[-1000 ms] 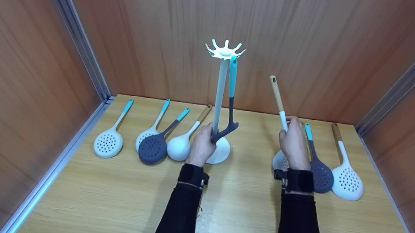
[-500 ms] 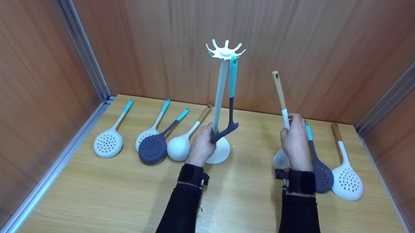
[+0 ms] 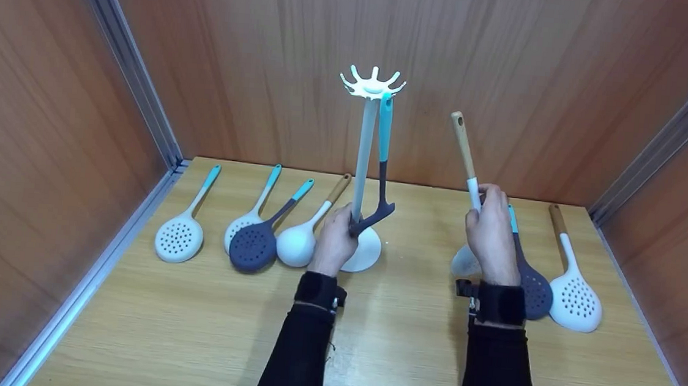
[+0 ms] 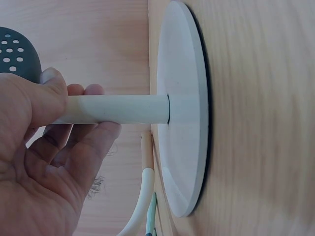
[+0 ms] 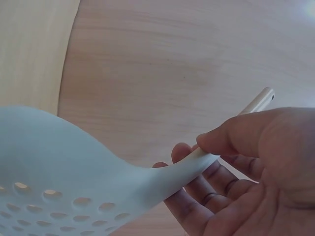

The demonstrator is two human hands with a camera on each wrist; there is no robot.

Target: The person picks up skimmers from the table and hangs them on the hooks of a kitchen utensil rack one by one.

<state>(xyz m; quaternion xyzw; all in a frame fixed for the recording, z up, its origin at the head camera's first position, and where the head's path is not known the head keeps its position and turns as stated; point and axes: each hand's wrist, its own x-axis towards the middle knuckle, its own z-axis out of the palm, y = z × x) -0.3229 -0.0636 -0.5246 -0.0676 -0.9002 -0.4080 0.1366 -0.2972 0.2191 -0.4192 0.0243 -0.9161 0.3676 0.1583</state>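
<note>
My left hand point(image 3: 334, 241) grips the pole of a white utensil stand point(image 3: 365, 152) low down, thumb and fingers round it in the left wrist view. The stand is upright on its round base point(image 4: 182, 113). From its prong-topped crown hangs a dark skimmer point(image 3: 384, 178) by its turquoise handle, its perforated head point(image 4: 17, 56) beside my left thumb. My right hand point(image 3: 491, 238) pinches a white skimmer point(image 5: 78, 162) at the neck, with the wooden handle point(image 3: 463, 144) pointing up and the holed head below, partly hidden by the hand in the head view.
Left of the stand lie a white skimmer point(image 3: 179, 238), another white one point(image 3: 245, 222) under a dark skimmer point(image 3: 254, 247), and a white ladle point(image 3: 297, 244). On the right lie a dark slotted turner point(image 3: 533, 291) and a white one point(image 3: 575, 300). Wooden panels point(image 3: 442, 41) enclose the table.
My right hand has risen slightly and shifted a little right, lifting the white skimmer so its handle end stands higher. My left hand stays on the pole.
</note>
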